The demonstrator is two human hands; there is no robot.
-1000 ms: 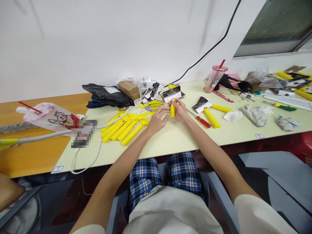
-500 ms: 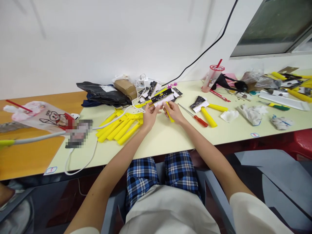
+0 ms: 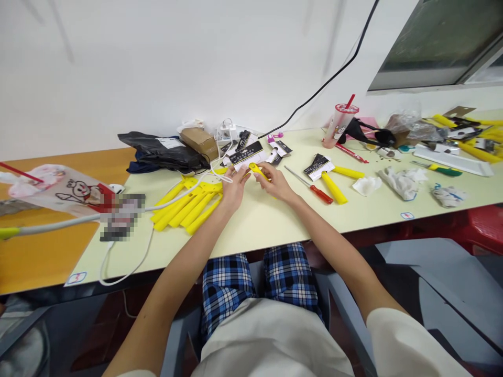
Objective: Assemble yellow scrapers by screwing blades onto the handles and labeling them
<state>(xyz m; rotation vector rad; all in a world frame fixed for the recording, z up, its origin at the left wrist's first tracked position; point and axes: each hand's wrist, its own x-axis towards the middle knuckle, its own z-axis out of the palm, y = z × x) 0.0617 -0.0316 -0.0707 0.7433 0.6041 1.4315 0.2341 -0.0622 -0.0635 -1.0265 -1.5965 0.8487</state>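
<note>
My left hand point(image 3: 234, 187) is closed on the lower left part of a black-and-white printed card point(image 3: 247, 156), held just above the table. My right hand point(image 3: 276, 182) grips a yellow plastic handle point(image 3: 258, 170), whose upper end leans left in front of the card; fingers cover much of its length. Left of my left hand lies a fanned pile of yellow handles point(image 3: 192, 207). To the right, a red-handled screwdriver point(image 3: 321, 194) rests near two yellow handles point(image 3: 335, 188) with a printed card point(image 3: 317, 167) at their upper ends.
More cards point(image 3: 280, 150) lie behind my hands, beside a power strip point(image 3: 227, 131) and a brown box point(image 3: 199, 142). A white cable point(image 3: 173, 200) crosses the yellow pile. Drink cups stand at left point(image 3: 74, 191) and right point(image 3: 340, 125). Crumpled tissue point(image 3: 398, 183) lies farther right.
The yellow handle in my right hand has moved left and tilted, bringing its upper end close to my left fingers. The card now leans up to the right. The view has shifted slightly.
</note>
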